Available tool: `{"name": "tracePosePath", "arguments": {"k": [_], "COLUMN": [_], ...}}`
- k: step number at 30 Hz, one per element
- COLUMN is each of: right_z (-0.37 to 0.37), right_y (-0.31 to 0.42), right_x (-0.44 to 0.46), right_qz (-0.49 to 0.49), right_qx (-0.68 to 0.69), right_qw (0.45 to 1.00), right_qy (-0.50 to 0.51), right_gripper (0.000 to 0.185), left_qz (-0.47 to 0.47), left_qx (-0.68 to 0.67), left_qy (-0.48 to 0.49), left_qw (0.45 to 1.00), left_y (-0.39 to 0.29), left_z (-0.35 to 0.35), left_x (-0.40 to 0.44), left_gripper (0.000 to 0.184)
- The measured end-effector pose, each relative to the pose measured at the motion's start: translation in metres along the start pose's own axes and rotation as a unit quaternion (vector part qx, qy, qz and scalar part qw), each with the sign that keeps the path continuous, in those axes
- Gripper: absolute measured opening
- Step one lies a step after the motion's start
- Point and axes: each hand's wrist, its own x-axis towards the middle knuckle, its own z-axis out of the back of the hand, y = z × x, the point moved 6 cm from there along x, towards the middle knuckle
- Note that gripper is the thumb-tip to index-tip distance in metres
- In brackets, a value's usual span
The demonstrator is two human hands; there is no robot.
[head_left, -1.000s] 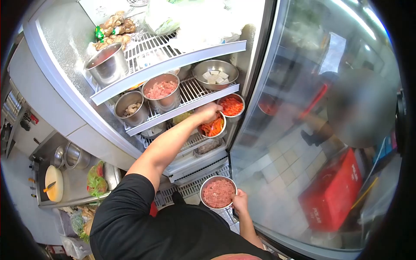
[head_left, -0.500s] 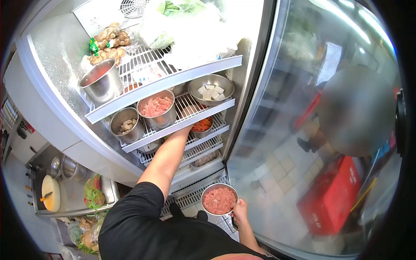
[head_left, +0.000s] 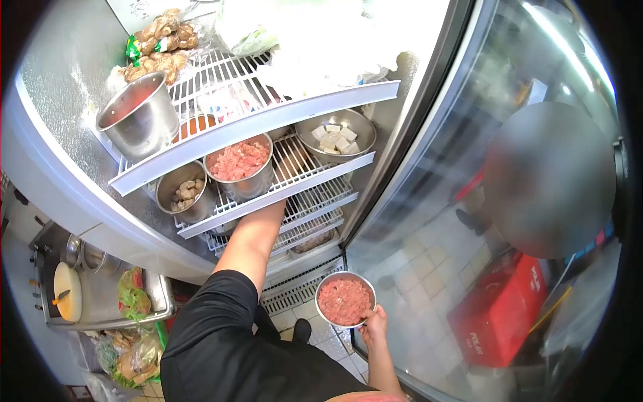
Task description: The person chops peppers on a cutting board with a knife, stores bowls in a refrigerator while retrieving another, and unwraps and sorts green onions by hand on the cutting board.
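Note:
My right hand (head_left: 376, 323) grips the rim of a round metal bowl (head_left: 319, 309) of minced meat (head_left: 343, 299), with the thumb over the edge. My left forearm (head_left: 256, 236) reaches into the open fridge below the second shelf. The left hand itself is hidden by that shelf (head_left: 321, 181). Above the arm, a metal pot (head_left: 244, 185) of pink meat chunks stands on the shelf. To its left is a smaller pot (head_left: 195, 211) holding pale brown pieces. A wide bowl (head_left: 367, 127) of white blocks sits to the right.
On the top shelf (head_left: 248, 130) are a tilted metal pot (head_left: 140, 120), bagged mushrooms (head_left: 161, 57) and bagged greens (head_left: 248, 40). The glass door (head_left: 415, 281) stands open at right, showing a red box (head_left: 502, 311) and a blurred shape. A sink counter (head_left: 100, 301) is at lower left.
My left arm has shifted left under the shelf. The container of orange strips seen beside it earlier no longer shows. The right hand still holds the bowl, and the view has moved closer.

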Motion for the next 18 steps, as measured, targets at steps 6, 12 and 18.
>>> {"name": "tracePosePath", "arguments": {"k": [6,12,18], "right_z": [-0.045,-0.171,-0.281], "right_y": [0.046,0.112,0.12], "right_x": [0.029,0.077,0.165], "right_qz": [0.063,0.152,0.16], "right_qx": [-0.006,0.024,0.104], "right_qw": [0.998,0.982,0.97], "right_qy": [0.027,0.11,0.149], "right_gripper": [0.013,0.016,0.01], "left_qz": [-0.117,-0.175,-0.059], "left_qx": [-0.079,-0.169,-0.204], "left_qy": [-0.207,-0.18,-0.063], "left_qw": [0.968,0.953,0.975], "left_y": [0.0,0.017,0.098], "left_z": [0.055,0.132,0.136], "left_x": [-0.076,-0.276,-0.437], "left_gripper": [0.034,0.03,0.029]}}
